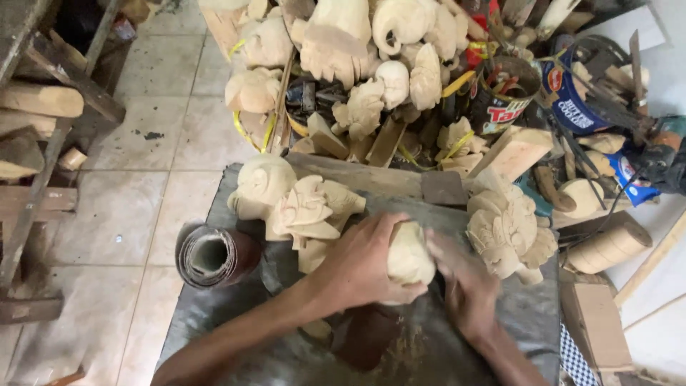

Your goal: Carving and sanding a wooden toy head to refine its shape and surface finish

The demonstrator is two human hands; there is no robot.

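carvings (304, 204) crowd ahead, sandpaper roll (214, 256) left

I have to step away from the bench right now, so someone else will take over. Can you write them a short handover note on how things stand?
Left hand: gripping the pale rounded wooden carving on the grey work surface.
Right hand: blurred, pressed against the carving's right side; whether it holds anything cannot be told.
Nearby: dark roll of sandpaper at left, pale carved wooden figures behind, another at right.
Done: carving is shaped, wood dust lies below it.
Left: cannot judge how much smoothing remains.
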